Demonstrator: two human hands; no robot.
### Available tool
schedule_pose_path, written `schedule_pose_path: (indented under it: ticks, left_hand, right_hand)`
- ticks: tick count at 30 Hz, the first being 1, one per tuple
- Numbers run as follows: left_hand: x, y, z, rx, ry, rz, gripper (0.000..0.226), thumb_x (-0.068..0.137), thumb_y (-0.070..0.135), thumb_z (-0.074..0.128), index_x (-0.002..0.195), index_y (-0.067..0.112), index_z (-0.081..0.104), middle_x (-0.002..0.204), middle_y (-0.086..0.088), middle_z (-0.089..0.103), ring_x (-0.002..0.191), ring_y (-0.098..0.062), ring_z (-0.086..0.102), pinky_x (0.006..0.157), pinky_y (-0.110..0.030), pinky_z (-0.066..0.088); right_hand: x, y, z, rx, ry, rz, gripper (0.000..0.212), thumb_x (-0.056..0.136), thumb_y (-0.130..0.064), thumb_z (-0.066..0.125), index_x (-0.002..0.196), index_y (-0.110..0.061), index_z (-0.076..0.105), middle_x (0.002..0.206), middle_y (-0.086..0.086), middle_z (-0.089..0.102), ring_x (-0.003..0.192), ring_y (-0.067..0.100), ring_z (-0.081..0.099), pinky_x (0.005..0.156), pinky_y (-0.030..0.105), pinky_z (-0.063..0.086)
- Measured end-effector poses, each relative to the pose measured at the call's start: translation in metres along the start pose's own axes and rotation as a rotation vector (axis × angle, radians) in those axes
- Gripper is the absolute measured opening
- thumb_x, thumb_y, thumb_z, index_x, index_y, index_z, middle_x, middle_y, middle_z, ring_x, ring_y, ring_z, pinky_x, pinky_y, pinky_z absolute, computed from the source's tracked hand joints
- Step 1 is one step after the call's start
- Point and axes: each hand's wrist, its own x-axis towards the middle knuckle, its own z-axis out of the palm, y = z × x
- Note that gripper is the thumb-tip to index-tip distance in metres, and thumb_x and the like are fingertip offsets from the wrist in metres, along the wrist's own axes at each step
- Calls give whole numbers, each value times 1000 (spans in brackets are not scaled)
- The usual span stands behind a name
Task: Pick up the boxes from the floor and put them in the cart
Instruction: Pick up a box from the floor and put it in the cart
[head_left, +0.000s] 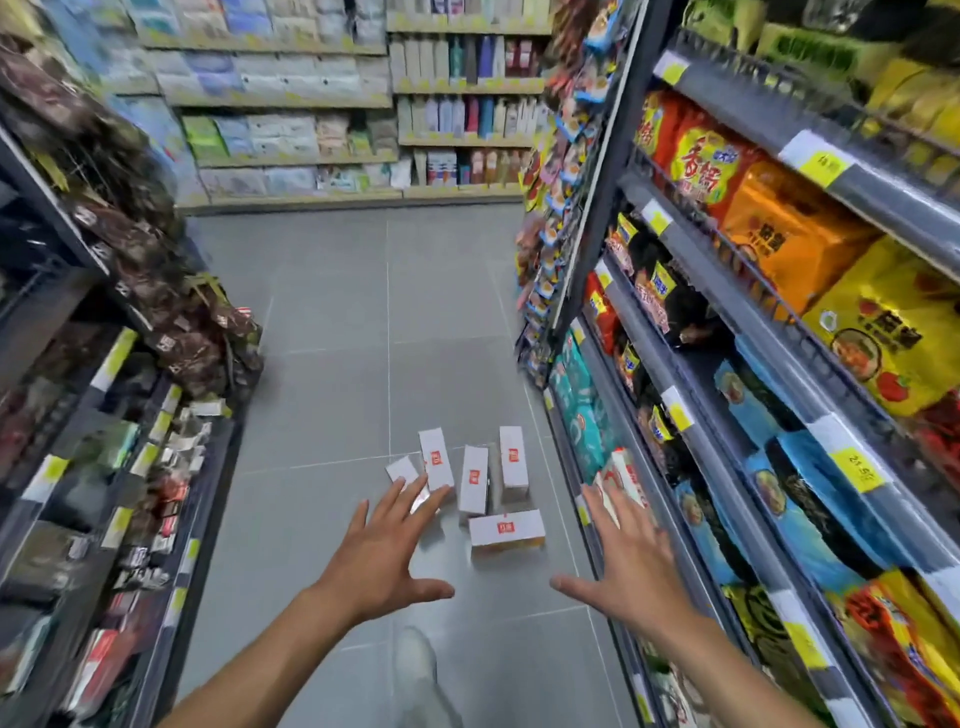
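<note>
Head cam: white boxes (473, 480) are lying scattered on the grey floor (337, 312) mid-aisle, near the right shelf (691, 452), and I'm holding my left hand (384, 561) and right hand (628, 566) out toward them, fingers spread wide, gripping nothing.

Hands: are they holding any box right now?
No, nothing is held. The left hand and the right hand are both open, fingers spread, stretched out toward the boxes lying on the floor.
</note>
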Motion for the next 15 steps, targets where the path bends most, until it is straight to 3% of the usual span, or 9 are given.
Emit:
schedule_pose_path:
  ticks: [5, 8, 15]
  left_hand:
    - [82, -41, 16, -47, -98, 2, 116, 78, 81, 61, 161, 43, -10, 169, 13, -18, 158, -19, -13, 125, -51, 4]
    - [140, -67, 36, -22, -207, 0, 115, 78, 82, 60, 162, 41, -8, 171, 9, -17, 158, -21, -11, 125, -54, 4]
    - [274, -97, 126, -52, -388, -58, 111, 81, 79, 61, 162, 39, -4, 173, 4, -4, 159, -24, -2, 126, -55, 9]
  right_hand:
    - [90, 7, 15, -1, -61, 68, 126, 68, -92, 58, 160, -43, -13, 170, -10, -19, 158, 21, -2, 124, 55, 10]
    - [147, 21, 36, -14, -147, 117, 126, 73, -87, 60, 159, -42, -21, 168, -8, -25, 159, 24, -5, 123, 58, 11]
    - [263, 82, 136, -7, -349, 170, 124, 73, -79, 67, 162, -39, -10, 172, -2, -9, 158, 26, 11, 118, 57, 32]
